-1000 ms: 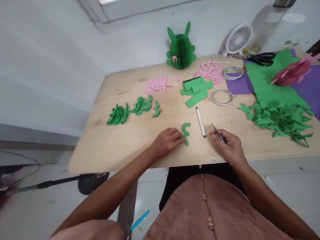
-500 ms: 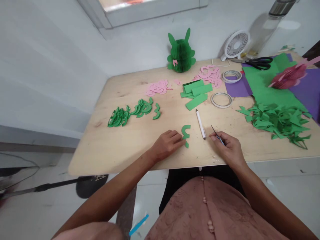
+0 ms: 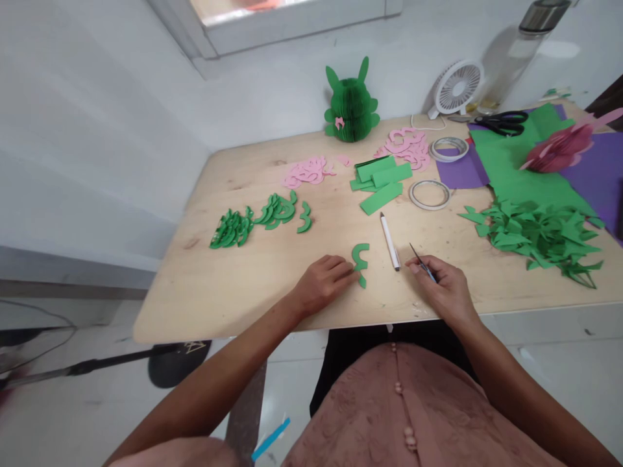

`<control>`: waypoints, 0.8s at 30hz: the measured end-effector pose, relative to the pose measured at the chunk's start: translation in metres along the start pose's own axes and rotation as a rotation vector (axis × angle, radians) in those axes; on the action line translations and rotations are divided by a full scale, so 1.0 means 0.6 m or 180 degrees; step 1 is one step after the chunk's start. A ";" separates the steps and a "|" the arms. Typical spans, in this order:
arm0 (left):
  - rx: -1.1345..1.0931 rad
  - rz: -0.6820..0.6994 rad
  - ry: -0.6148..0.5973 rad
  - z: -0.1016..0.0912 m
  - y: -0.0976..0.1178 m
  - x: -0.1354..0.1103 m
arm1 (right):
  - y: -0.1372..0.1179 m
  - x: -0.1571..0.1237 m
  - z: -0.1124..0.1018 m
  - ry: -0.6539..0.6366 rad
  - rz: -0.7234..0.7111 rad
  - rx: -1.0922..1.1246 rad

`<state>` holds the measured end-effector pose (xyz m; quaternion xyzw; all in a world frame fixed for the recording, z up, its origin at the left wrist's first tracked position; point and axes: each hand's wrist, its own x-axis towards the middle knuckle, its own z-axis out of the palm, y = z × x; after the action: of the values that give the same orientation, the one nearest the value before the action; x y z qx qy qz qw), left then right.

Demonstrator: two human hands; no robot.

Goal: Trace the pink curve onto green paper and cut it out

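My left hand rests on the table near its front edge, its fingers pressed together on a curved green paper cutout. The fingers cover part of the cutout's left side. To the right, my right hand is closed around a slim pointed tool with a dark tip and a bluish body; its kind is unclear. The tool's tip points up and left. Between the hands lies a white pen. Left of them sit two heaps of scalloped green cutouts and a single loose scalloped piece.
Behind are pink cutouts, green strips, tape rolls and a green paper figure. A heap of green scraps lies right, near black-handled scissors, a pink paper piece and a fan.
The view has shifted very slightly. Both hands, the cutout and the pointed tool keep practically the same places on the table.
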<state>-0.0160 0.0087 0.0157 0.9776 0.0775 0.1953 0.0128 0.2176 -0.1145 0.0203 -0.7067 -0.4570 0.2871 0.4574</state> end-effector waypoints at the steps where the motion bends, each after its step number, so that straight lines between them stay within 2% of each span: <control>1: -0.0009 -0.0017 0.0025 0.000 0.001 -0.001 | 0.000 0.000 0.000 0.0000 0.0002 0.0001; 12: -0.0008 -0.0098 0.0160 -0.001 0.007 -0.003 | 0.001 0.001 0.002 0.0016 0.0035 0.0001; 16: 0.0080 -0.0369 0.0392 0.007 0.001 0.006 | 0.002 0.001 0.002 -0.0014 0.0018 0.0045; 24: 0.0067 -0.0421 0.0328 0.029 -0.001 0.011 | 0.006 0.001 0.002 -0.0068 0.0012 0.0063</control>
<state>-0.0036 0.0104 0.0023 0.9591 0.1446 0.2432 0.0114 0.2181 -0.1140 0.0165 -0.6999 -0.4577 0.3000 0.4590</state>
